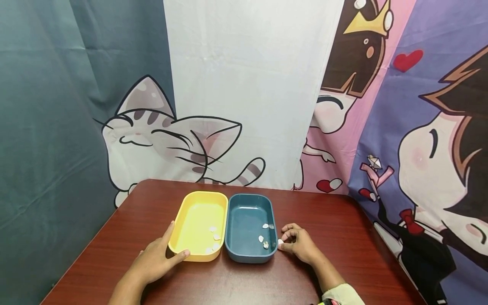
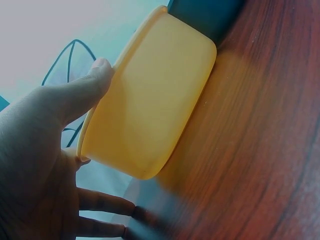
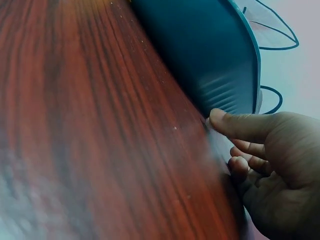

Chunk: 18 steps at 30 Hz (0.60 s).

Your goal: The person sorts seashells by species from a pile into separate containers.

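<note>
My left hand (image 1: 154, 257) holds the near left corner of a yellow plastic tub (image 1: 200, 257), its thumb along the front rim and its index finger at the left side. In the left wrist view the other fingers (image 2: 102, 202) extend below the tub. Right beside the blue tub (image 1: 249, 258), my right hand (image 1: 301, 245) pinches a small white shell-like piece (image 1: 280, 242) between thumb and fingers. Several similar whitish pieces (image 1: 265, 244) lie in the blue tub, toward its right side. More pale pieces (image 1: 216, 237) lie in the yellow tub's near right part.
Both tubs stand side by side on a dark red wood-grain table (image 1: 244, 281). Behind the table hangs a cloth backdrop (image 1: 251, 84) printed with a cartoon cat and figures.
</note>
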Available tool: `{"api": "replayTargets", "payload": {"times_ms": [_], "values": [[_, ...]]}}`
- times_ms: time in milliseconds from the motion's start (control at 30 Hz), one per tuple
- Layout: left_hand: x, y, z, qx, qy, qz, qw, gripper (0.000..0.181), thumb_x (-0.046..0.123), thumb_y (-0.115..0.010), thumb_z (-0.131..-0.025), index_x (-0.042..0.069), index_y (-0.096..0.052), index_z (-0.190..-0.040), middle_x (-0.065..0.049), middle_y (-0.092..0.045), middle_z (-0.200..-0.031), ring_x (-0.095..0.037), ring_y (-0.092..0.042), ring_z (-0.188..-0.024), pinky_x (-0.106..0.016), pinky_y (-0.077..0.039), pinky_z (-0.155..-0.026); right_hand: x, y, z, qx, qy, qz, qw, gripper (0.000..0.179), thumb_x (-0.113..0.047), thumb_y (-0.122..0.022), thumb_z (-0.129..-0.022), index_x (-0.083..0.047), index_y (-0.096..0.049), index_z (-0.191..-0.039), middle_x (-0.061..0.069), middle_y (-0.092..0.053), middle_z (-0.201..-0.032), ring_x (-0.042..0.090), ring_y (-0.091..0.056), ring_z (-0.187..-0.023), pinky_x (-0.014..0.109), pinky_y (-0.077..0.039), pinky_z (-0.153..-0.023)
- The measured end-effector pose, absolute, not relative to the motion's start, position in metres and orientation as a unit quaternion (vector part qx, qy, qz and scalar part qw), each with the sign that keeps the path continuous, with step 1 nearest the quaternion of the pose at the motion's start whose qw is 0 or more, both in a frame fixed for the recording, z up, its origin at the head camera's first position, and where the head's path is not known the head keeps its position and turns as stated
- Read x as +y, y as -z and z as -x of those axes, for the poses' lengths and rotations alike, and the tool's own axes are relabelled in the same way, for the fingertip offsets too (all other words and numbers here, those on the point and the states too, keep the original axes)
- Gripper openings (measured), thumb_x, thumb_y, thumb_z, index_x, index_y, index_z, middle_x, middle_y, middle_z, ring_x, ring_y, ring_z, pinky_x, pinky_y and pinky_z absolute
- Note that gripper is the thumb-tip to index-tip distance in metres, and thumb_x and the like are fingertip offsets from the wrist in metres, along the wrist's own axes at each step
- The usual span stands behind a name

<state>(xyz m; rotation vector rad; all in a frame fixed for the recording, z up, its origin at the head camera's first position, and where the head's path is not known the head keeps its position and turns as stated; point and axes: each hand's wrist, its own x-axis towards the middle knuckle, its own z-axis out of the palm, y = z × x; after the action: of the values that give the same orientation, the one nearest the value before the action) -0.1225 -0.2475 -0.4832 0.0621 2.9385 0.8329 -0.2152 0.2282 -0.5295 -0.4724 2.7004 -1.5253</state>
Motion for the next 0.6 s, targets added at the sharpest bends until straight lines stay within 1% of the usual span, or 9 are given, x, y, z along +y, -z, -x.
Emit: {"api": "replayTargets", "payload": {"times_ms": [133,200,333,400,433,533,600], "values": [[-0.248,0.482,0.123,0.960,-0.275,-0.022,0.044,0.118,0.076,-0.064,-0.097,0.009,-0.010,-0.177,-0.034,-0.047,-0.165,-0.056,-0.051,-0.149,-0.092,-0.035,-0.106,0.230,0.528,0.216,0.857,0.493,0.150,0.008,0.018,-0.004,-0.092,-0.083,-0.004,-0.074,-0.084,0.019,-0.065,-0.125,0.013,-0.062,-0.094,0.020,-0.050,-0.075],[-0.248,0.483,0.123,0.960,-0.275,-0.022,0.044,0.118,0.076,-0.064,-0.097,0.009,-0.009,-0.177,-0.034,-0.047,-0.165,-0.056,-0.051,-0.149,-0.092,-0.035,-0.106,0.231,0.526,0.215,0.850,0.505,0.149,0.012,0.017,-0.005,-0.092,-0.084,-0.002,-0.075,-0.087,0.021,-0.065,-0.127,0.014,-0.062,-0.094,0.020,-0.051,-0.071],[-0.247,0.484,0.122,0.959,-0.279,-0.021,0.047,0.118,0.077,-0.064,-0.096,0.010,-0.009,-0.177,-0.034,-0.046,-0.165,-0.057,-0.050,-0.149,-0.092,-0.034,-0.106,0.233,0.520,0.213,0.836,0.531,0.140,0.026,0.017,-0.006,-0.090,-0.087,0.002,-0.076,-0.091,0.027,-0.062,-0.133,0.014,-0.064,-0.081,0.026,-0.053,-0.059],[-0.247,0.484,0.122,0.958,-0.282,-0.019,0.048,0.119,0.077,-0.064,-0.096,0.011,-0.008,-0.177,-0.034,-0.046,-0.166,-0.058,-0.048,-0.150,-0.093,-0.033,-0.106,0.234,0.517,0.213,0.831,0.540,0.134,0.032,0.017,-0.007,-0.089,-0.089,0.003,-0.077,-0.093,0.028,-0.060,-0.135,0.013,-0.065,-0.078,0.028,-0.054,-0.055],[-0.247,0.484,0.122,0.958,-0.282,-0.018,0.049,0.119,0.077,-0.064,-0.096,0.011,-0.007,-0.177,-0.035,-0.045,-0.166,-0.058,-0.048,-0.150,-0.092,-0.034,-0.106,0.234,0.516,0.214,0.829,0.543,0.129,0.033,0.017,-0.007,-0.089,-0.089,0.004,-0.077,-0.093,0.028,-0.060,-0.135,0.013,-0.065,-0.080,0.029,-0.056,-0.057],[-0.248,0.484,0.122,0.958,-0.282,-0.017,0.052,0.119,0.077,-0.064,-0.096,0.011,-0.007,-0.177,-0.034,-0.045,-0.166,-0.058,-0.048,-0.151,-0.092,-0.034,-0.107,0.234,0.514,0.215,0.827,0.550,0.115,0.025,0.017,-0.007,-0.090,-0.088,0.004,-0.078,-0.094,0.026,-0.062,-0.135,0.012,-0.066,-0.096,0.028,-0.059,-0.065],[-0.248,0.484,0.122,0.958,-0.280,-0.018,0.051,0.119,0.077,-0.064,-0.096,0.011,-0.008,-0.177,-0.034,-0.046,-0.166,-0.057,-0.048,-0.150,-0.091,-0.035,-0.107,0.235,0.514,0.215,0.822,0.559,0.106,0.019,0.018,-0.006,-0.090,-0.088,0.005,-0.078,-0.095,0.026,-0.062,-0.135,0.012,-0.066,-0.101,0.028,-0.060,-0.068]]}}
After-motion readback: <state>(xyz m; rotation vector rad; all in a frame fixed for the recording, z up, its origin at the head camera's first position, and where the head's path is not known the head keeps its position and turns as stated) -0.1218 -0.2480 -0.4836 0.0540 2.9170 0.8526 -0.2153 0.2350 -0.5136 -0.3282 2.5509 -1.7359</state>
